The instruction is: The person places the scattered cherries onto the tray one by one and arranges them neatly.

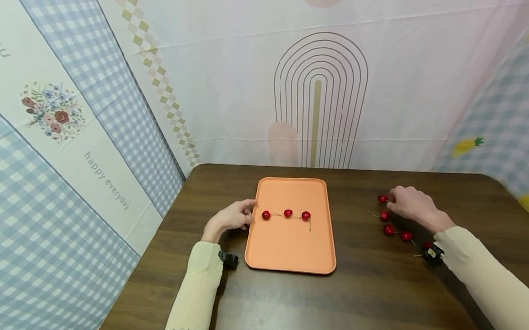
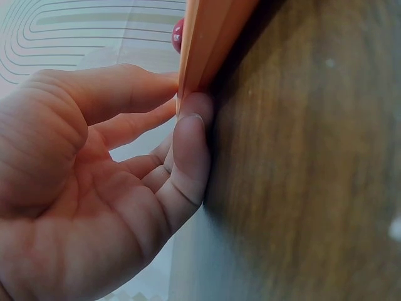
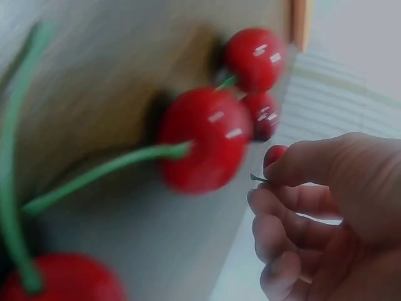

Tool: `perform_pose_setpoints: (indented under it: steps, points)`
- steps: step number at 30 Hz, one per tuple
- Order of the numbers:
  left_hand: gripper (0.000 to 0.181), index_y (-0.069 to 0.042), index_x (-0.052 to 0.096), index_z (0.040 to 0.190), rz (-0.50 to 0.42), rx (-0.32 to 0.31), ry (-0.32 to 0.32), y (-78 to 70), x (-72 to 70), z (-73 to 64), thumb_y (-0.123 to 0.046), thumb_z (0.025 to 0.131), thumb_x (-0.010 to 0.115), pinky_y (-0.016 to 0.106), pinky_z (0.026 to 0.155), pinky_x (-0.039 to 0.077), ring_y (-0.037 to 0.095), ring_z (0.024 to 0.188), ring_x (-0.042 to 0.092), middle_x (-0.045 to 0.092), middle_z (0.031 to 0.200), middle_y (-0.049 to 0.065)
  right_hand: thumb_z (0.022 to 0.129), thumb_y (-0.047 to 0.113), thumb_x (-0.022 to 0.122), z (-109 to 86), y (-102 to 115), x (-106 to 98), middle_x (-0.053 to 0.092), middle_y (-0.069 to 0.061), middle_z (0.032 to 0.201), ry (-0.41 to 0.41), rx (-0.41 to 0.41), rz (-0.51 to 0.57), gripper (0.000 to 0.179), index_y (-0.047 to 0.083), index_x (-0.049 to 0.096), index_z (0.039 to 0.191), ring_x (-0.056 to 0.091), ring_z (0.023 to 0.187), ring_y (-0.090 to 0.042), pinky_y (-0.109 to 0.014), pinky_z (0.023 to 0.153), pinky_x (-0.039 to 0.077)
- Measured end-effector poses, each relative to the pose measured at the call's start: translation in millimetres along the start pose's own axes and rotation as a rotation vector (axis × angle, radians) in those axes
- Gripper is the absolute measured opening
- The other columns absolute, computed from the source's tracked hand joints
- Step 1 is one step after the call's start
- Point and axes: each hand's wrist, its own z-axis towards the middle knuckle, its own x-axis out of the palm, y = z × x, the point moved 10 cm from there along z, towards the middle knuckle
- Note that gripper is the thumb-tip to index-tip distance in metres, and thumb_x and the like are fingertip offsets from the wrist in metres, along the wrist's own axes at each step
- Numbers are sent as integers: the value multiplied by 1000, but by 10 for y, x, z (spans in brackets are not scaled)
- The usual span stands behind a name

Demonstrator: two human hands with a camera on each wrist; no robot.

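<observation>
An orange tray (image 1: 289,254) lies on the table with three red cherries across its middle, among them a left one (image 1: 266,215) and a right one (image 1: 305,216). My left hand (image 1: 233,216) grips the tray's left rim (image 2: 203,44), thumb at the edge and fingertips against its outer side. To the right of the tray, my right hand (image 1: 411,203) pinches a cherry (image 1: 382,198) by its stem. In the right wrist view that cherry (image 3: 274,154) is partly hidden behind the thumb, and its green stem end pokes out between thumb and index finger.
Several more cherries lie near the right hand: one (image 1: 384,216) just below it, two (image 1: 388,230) (image 1: 406,236) nearer, and another (image 1: 427,245) partly behind the wrist camera (image 1: 433,255). The brown wooden table (image 1: 293,309) meets a patterned cloth (image 1: 232,85) at its back edge.
</observation>
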Motion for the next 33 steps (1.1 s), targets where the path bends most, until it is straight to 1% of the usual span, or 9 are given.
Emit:
perform_pose_setpoints:
  steps: [2,6,10,13,23,27,30,33]
  points:
    - [58,-12,41,150,-4,-1,0,2,2,-4,-1,94,55,28,65,50,17,72,57,61,91,10,89,17,55,7,97,-50,57,-3,69,-29,-19,-10,16,5,66,87,48,59,-18,-33,49,36]
    - [58,-12,41,150,-1,0,-4,5,-1,-8,-2,94,56,28,64,50,17,72,57,60,91,10,88,15,54,20,324,-127,56,-2,67,-64,-52,-19,14,8,64,82,48,57,-17,-32,49,36]
    - [58,-11,41,150,11,0,-7,16,-6,-1,-2,94,55,28,64,50,17,71,57,60,91,10,89,14,54,25,565,-170,55,-1,66,-86,-94,-20,13,10,62,78,48,55,-15,-31,49,36]
    - [58,-12,40,150,14,-4,-3,23,-3,3,-2,94,54,27,64,50,17,72,56,60,92,10,90,14,56,26,750,-174,55,-1,66,-90,-133,-14,12,11,62,80,47,54,-15,-30,50,36]
    - [59,-12,40,150,8,-8,0,-7,-4,-2,-3,94,56,27,64,50,17,71,56,60,92,10,90,14,61,36,1283,-69,56,1,66,-72,-256,35,8,13,66,83,46,54,-12,-27,50,37]
    - [59,-12,40,150,10,-6,-1,-12,-5,-1,-2,94,56,27,64,50,17,71,56,61,92,11,90,13,63,45,1483,10,56,2,67,-53,-310,53,7,10,68,85,46,55,-11,-26,49,38]
    - [59,-12,40,150,11,-6,-1,-6,-4,3,-2,94,55,28,64,50,17,71,56,61,92,11,90,12,64,45,1652,61,55,4,66,-52,-365,55,8,8,70,87,47,56,-10,-25,50,38]
    - [59,-12,40,150,10,-10,-1,-3,0,2,-2,95,55,28,64,50,17,71,57,61,93,11,90,12,64,44,1822,109,53,5,65,-52,-411,45,8,11,68,83,47,56,-9,-23,50,37]
